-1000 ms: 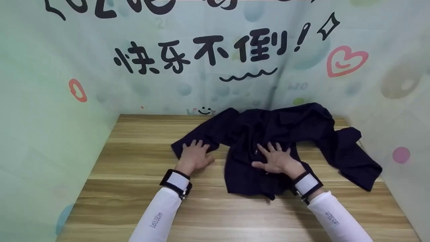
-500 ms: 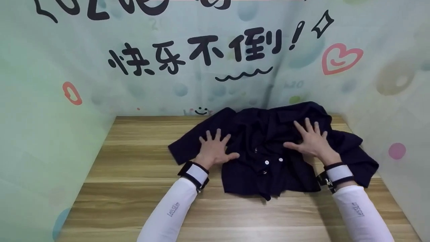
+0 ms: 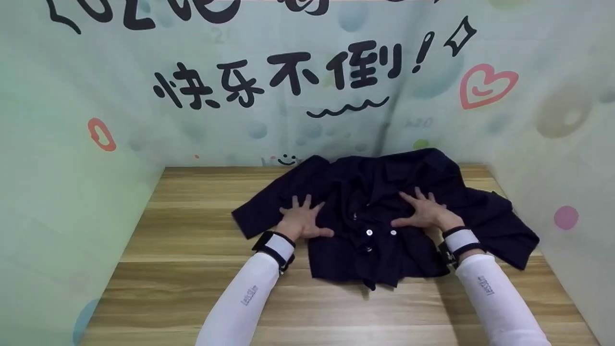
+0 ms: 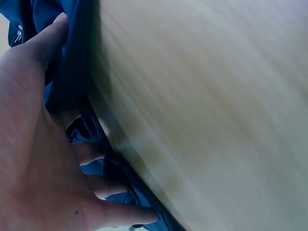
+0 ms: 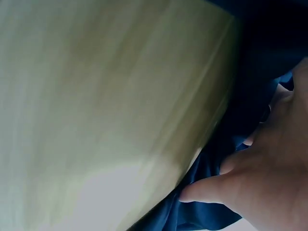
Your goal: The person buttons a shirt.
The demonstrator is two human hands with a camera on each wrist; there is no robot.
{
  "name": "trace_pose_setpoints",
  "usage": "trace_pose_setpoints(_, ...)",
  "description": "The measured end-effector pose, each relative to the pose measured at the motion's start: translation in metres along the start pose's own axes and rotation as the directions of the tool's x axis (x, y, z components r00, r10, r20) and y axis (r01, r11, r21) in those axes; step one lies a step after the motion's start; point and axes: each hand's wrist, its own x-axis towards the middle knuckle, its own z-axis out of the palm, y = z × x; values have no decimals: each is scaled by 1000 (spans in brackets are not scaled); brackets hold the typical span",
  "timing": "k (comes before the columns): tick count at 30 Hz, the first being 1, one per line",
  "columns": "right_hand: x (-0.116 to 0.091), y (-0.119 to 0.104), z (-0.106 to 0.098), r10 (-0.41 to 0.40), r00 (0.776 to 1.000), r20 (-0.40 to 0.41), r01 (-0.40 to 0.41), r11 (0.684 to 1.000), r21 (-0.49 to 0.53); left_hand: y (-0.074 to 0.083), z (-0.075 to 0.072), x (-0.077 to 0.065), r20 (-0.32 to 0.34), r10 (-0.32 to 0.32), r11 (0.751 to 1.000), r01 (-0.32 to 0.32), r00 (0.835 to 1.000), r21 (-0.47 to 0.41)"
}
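We see a dark shirt (image 3: 336, 262) lying rumpled on the wood-grain worktop (image 3: 202, 298), near the printed backdrop (image 3: 221, 134). Our left hand (image 3: 301, 222) rests on it near one sleeve (image 3: 269, 204), fingers spread and gripping nothing. Our right hand (image 3: 424, 213) is spread on the cloth at the other side, likewise released, its thumb near a white button (image 3: 394, 232). We wear a pale band (image 3: 280, 246) on each wrist.

head: soft light, glare on tabletop (image 3: 355, 315) | wrist views: blurred | right wrist: washed-out patch
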Motion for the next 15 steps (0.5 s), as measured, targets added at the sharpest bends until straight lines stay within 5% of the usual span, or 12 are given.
trace_pose_setpoints(15,6,-59,27,-135,991,-16,135,991,-14,-66,10,-46,-79,-41,990,30,996,-134)
